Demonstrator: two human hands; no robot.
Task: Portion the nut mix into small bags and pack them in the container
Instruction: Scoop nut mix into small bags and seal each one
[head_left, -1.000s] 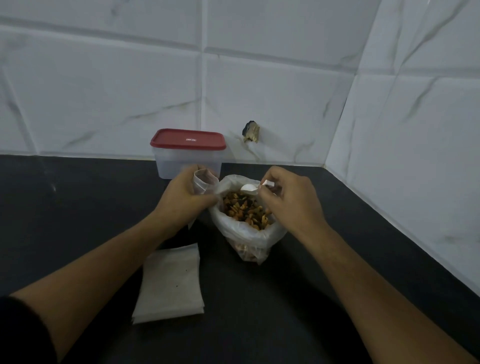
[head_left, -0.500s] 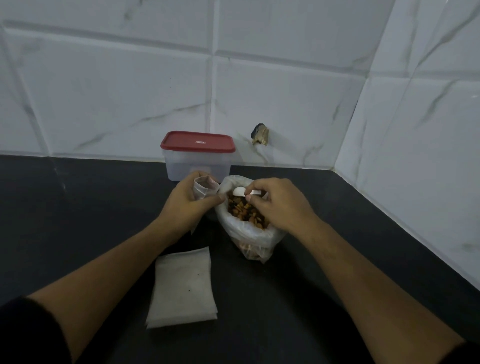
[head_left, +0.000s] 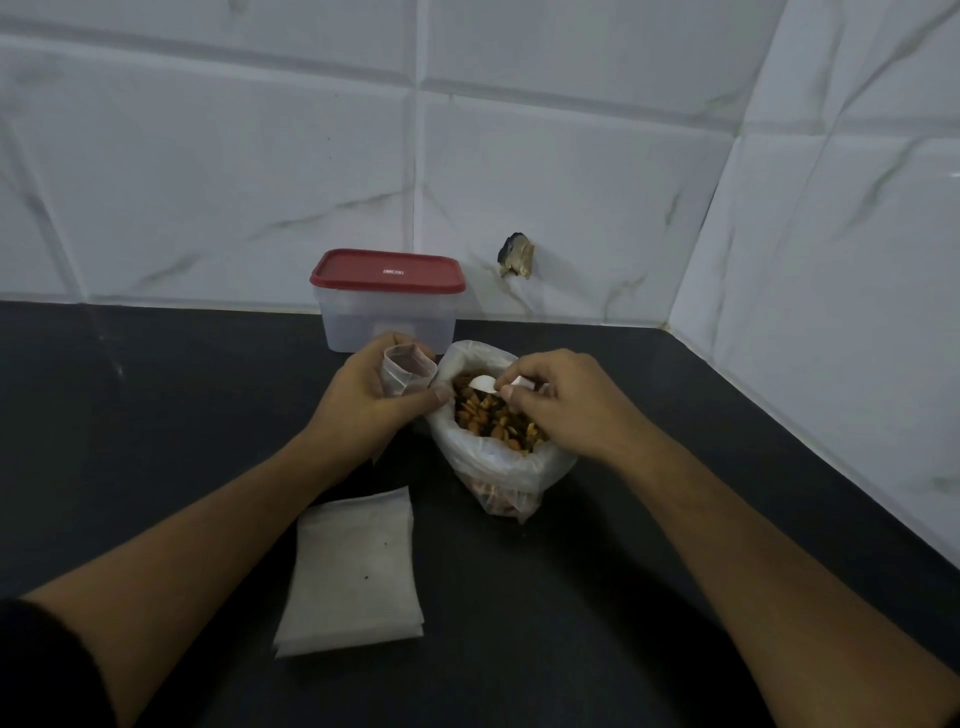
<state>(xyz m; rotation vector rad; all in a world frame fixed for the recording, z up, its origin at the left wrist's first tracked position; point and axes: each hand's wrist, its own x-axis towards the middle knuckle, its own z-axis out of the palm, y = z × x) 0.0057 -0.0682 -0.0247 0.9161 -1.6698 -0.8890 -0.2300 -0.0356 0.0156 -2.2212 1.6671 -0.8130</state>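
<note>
Sitting in the open plastic bag (head_left: 501, 467) at mid-counter, the nut mix (head_left: 493, 415) is met by the white spoon (head_left: 483, 383), whose handle is pinched in the curled fingers of the right hand (head_left: 566, 410). Since a second ago that hand has been brought further over the bag's mouth and more mix is covered, so a scoop is judged to be starting. The small bag (head_left: 408, 366) is gripped, mouth open, in the left hand (head_left: 369, 405) just beside. The red-lidded container (head_left: 387, 304) stands shut behind, and spare bags (head_left: 353, 571) lie nearer.
</note>
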